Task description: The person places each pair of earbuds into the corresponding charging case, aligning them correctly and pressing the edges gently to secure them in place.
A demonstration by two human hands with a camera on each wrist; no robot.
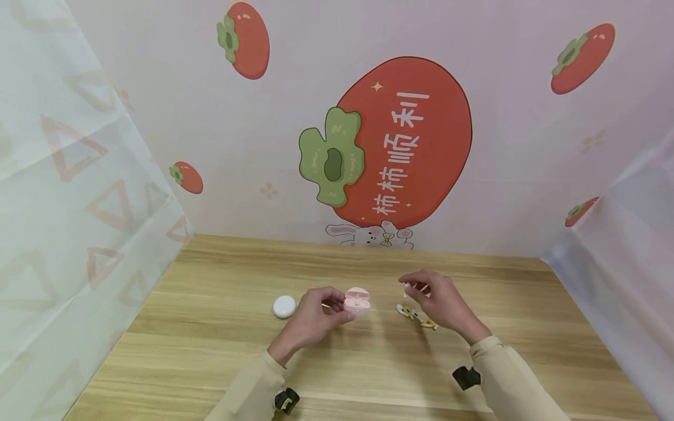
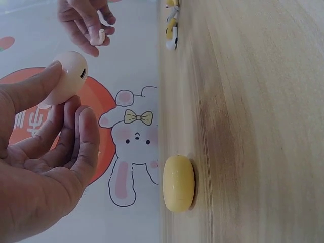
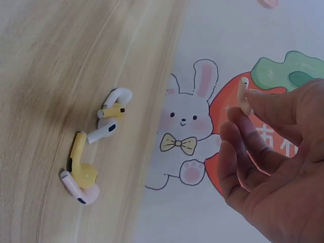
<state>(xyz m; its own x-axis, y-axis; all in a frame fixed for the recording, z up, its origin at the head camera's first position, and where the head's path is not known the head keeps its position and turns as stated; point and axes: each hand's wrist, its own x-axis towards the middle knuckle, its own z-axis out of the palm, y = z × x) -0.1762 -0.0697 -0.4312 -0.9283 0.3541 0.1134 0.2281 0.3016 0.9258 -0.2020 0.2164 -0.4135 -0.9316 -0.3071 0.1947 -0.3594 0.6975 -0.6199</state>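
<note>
Presently, at the lower middle of the head frame, I see the left hand (image 1: 316, 316) pinching a pink case (image 1: 360, 304) between thumb and fingers, its lid (image 1: 358, 292) raised. Right of it, and apart, the right hand (image 1: 439, 298) pinches a pink earbud (image 3: 244, 88) at the fingertips, above the table (image 1: 210, 327). Risks, in my judgement: the earbud is small and looks smooth, so a loosened or uneven pinch could let it slip; if it fell near the loose earbuds (image 3: 87, 174), a row of white, yellow and one pale, pinkish piece, it could scatter them. The case is gripped at its left side only, so a sideways knock might twist it or swing the lid down. A bud turned the wrong way would, I expect, fit its well badly. Containers: the pink case stands open, but I cannot tell whether a bud sits inside. The white case (image 1: 284, 306), left of the left hand, and the yellow case (image 2: 178, 183), at the lower middle of the left wrist frame, look closed; their contents are hidden from me.
</note>
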